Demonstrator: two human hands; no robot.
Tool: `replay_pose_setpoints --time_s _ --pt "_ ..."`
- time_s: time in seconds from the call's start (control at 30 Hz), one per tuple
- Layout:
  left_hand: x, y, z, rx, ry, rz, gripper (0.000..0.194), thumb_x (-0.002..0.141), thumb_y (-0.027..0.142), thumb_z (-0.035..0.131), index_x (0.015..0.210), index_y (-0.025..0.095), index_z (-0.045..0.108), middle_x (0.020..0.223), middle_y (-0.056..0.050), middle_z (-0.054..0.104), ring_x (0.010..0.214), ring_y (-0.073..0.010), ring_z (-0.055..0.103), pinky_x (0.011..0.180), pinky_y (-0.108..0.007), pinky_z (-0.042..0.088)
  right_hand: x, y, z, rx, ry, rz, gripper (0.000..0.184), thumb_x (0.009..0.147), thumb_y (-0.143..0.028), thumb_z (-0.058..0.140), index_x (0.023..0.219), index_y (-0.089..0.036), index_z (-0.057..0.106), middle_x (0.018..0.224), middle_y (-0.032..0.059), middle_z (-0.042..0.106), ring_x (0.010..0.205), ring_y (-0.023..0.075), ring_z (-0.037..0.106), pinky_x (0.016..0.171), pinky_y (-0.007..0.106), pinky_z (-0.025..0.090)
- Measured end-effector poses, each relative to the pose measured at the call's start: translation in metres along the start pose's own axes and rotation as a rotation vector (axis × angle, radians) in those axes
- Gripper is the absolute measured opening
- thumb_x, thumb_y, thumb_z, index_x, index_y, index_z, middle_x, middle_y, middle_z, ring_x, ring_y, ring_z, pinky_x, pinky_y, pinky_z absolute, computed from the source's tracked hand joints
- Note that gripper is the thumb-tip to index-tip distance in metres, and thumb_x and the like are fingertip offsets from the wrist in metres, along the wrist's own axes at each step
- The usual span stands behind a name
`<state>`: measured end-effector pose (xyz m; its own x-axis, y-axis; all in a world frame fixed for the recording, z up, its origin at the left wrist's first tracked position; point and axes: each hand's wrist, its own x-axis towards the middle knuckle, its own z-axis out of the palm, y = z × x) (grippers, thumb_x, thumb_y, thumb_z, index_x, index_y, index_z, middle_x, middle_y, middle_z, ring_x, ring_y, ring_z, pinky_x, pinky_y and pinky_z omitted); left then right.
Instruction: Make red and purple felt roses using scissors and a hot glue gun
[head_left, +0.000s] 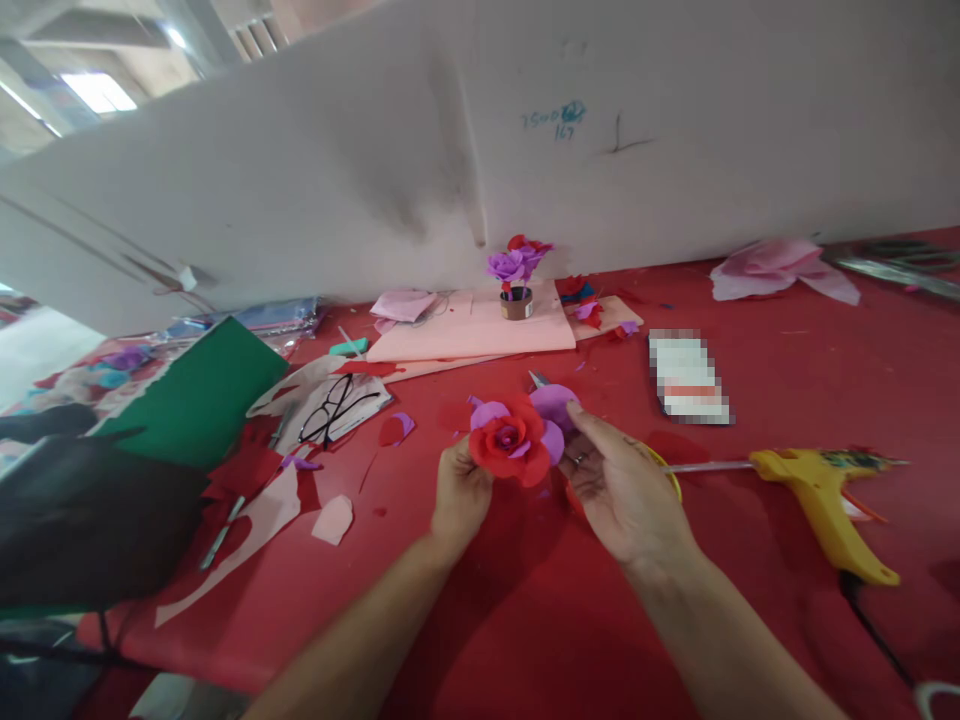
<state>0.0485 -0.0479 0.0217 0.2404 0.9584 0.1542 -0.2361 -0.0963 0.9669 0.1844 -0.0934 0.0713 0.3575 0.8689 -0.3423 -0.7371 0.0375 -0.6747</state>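
Note:
My left hand (461,495) is closed on a red and purple craft flower (510,440), gripping its left side. The flower has red layers around a dark purple centre, with purple petals showing at its edge. On the flower's right, my right hand (630,490) pinches a rounded purple petal (555,403) under its thumb, against the flower's outer side. Its fingers curl behind the petals and are partly hidden. A pointed metal tip (538,380) shows behind the flower, and a yellow loop (667,470) is partly covered by my right hand.
A yellow glue gun (814,490) lies at right, below a blurred phone (688,375). A small pot (516,304) of craft flowers stands on pink sheets (465,335). Eyeglasses (330,410), scraps and a green sheet (202,400) lie left; a pale wall (525,190) closes the back.

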Motion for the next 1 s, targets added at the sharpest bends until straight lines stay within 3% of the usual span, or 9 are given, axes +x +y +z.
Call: replay_pose_setpoints --time_s 0.23,0.57,0.77,1.0 --pt "0.003 -0.001 0.001 -0.010 0.126 -0.049 0.012 0.070 0.028 0.074 0.078 0.019 0.076 0.076 -0.001 0.073 0.075 -0.0160 0.064 0.080 -0.030 0.052 0.001 -0.005 0.001 0.090 0.076 0.038 0.013 0.067 -0.025 0.078 0.079 -0.022 0.074 0.090 0.0038 0.076 0.095 0.0208 0.067 0.084 0.032 0.054" --pt "0.004 0.001 0.004 -0.083 0.129 -0.161 0.017 0.070 0.028 0.075 0.084 0.018 0.077 0.085 -0.003 0.076 0.079 -0.0155 0.066 0.085 -0.032 0.051 -0.001 0.005 0.003 0.112 0.014 0.040 0.021 0.063 -0.025 0.081 0.082 -0.022 0.074 0.092 0.0025 0.075 0.090 0.0198 0.068 0.079 0.031 0.053" --pt "0.002 -0.005 0.001 0.028 0.112 -0.084 0.021 0.069 0.024 0.075 0.089 0.020 0.077 0.080 0.000 0.074 0.078 -0.0157 0.064 0.079 -0.029 0.051 -0.005 0.004 0.007 0.114 0.009 0.062 0.016 0.068 -0.029 0.079 0.081 -0.022 0.075 0.093 0.0019 0.076 0.089 0.0157 0.068 0.082 0.027 0.051" --pt "-0.001 -0.017 -0.008 0.128 0.148 -0.018 0.005 0.071 0.018 0.071 0.073 0.019 0.075 0.066 0.005 0.066 0.064 -0.0107 0.056 0.068 -0.023 0.047 -0.008 0.011 0.008 0.111 -0.025 0.030 0.013 0.070 -0.032 0.078 0.080 -0.024 0.076 0.091 0.0023 0.075 0.088 0.0174 0.068 0.085 0.033 0.051"
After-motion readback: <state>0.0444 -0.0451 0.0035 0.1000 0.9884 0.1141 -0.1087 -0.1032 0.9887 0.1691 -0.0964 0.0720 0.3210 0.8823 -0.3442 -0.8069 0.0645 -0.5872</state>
